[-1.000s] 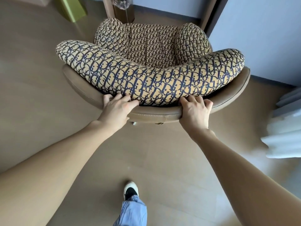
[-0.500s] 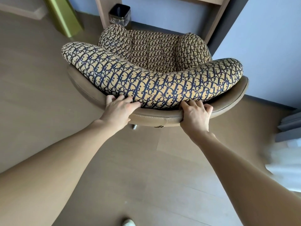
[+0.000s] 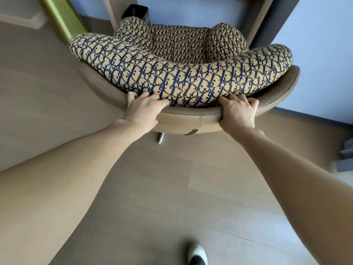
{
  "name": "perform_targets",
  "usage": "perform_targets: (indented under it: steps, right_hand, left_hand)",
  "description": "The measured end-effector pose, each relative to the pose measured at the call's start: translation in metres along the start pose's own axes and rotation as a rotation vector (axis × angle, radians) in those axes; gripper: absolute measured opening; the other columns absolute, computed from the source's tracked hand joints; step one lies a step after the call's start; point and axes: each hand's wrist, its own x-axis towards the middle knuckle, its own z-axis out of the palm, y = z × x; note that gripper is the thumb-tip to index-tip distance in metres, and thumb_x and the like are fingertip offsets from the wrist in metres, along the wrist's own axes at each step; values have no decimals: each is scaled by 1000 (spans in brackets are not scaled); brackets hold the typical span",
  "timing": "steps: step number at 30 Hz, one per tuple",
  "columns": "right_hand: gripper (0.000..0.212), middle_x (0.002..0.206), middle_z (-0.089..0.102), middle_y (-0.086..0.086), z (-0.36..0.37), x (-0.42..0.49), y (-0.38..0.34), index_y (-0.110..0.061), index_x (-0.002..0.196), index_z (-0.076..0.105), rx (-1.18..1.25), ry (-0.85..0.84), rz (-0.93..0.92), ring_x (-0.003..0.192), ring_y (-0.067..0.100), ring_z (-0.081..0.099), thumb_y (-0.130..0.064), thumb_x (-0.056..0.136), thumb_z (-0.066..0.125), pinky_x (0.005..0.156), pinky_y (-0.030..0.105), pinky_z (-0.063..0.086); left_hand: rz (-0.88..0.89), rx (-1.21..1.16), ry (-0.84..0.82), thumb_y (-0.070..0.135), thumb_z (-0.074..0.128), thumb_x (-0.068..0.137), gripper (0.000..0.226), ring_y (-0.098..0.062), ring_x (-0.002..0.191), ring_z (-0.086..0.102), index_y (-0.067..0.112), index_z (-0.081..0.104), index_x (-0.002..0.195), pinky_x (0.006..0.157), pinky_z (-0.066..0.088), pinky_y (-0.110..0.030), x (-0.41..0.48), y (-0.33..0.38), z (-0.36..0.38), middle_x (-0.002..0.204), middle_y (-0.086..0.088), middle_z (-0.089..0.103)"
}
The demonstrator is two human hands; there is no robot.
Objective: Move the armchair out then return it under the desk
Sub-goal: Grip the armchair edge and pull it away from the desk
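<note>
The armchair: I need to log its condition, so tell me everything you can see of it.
The armchair has a curved tan leather-like shell with pale stitching and puffy cushions in a beige-and-navy monogram print. It stands upright on the wood floor, seat facing the desk legs. The left hand and right hand grip its back rim. One metal leg shows below.

The left hand (image 3: 142,109) and the right hand (image 3: 237,111) both grip the tan top edge of the armchair (image 3: 183,73) back, with the fingers curled over it against the patterned cushion. The chair front is between the wooden legs of the desk (image 3: 257,25). A black bin (image 3: 135,11) stands behind the chair. One white shoe (image 3: 197,255) is on the floor (image 3: 152,188).
</note>
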Motion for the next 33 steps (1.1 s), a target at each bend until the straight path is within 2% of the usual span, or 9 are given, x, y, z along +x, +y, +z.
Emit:
perform_targets:
  steps: [8,16,19,23,26,29,33]
  right_hand:
    - [33,98,64,8,4,51,16,-16,99,63,-13,2,-27,105,35,54,-1,71,59,95,48,31]
    - [32,97,62,8,8,60,37,-16,101,62,-2,-16,-63,106,35,52,1,73,60,96,49,31]
    - [33,100,62,7,4,61,46,-17,104,61,8,-47,-81,107,34,51,0,76,62,98,50,31]
    - [39,108,62,5,-6,62,53,-21,115,57,-18,-139,-104,112,32,51,-6,80,63,104,50,32]
    - [50,122,61,4,-24,63,47,-22,124,53,-21,-263,-110,121,31,50,-13,77,66,110,49,30]
    - [71,137,55,-2,-45,56,18,-28,139,47,81,-341,-227,130,25,48,-14,75,74,115,52,32]
    - [65,145,47,-1,-68,42,-63,-28,140,46,159,-301,-469,138,22,40,-18,79,67,119,53,26]
  left_hand:
    - [-26,-1,-3,15,85,76,62,-31,118,51,29,59,131,96,31,-49,47,4,-3,116,-1,64]
    - [-60,10,-5,12,83,78,61,-31,118,52,30,60,132,98,32,-50,52,22,-1,119,-2,65]
    - [-71,16,-90,20,84,79,66,-31,126,49,30,55,137,105,32,-53,53,32,-8,128,-3,62]
    - [-51,12,-296,41,79,81,80,-29,134,44,27,39,148,119,24,-58,55,38,-25,143,-4,52]
    - [-19,-30,-421,40,73,85,84,-27,138,41,28,28,154,122,20,-52,52,31,-46,148,-3,47]
    - [12,-75,-448,34,69,89,79,-25,138,39,33,27,155,118,25,-50,45,13,-73,152,1,44]
    - [-44,-60,-462,32,65,90,74,-25,136,41,33,29,155,112,32,-50,30,-27,-107,149,1,47]
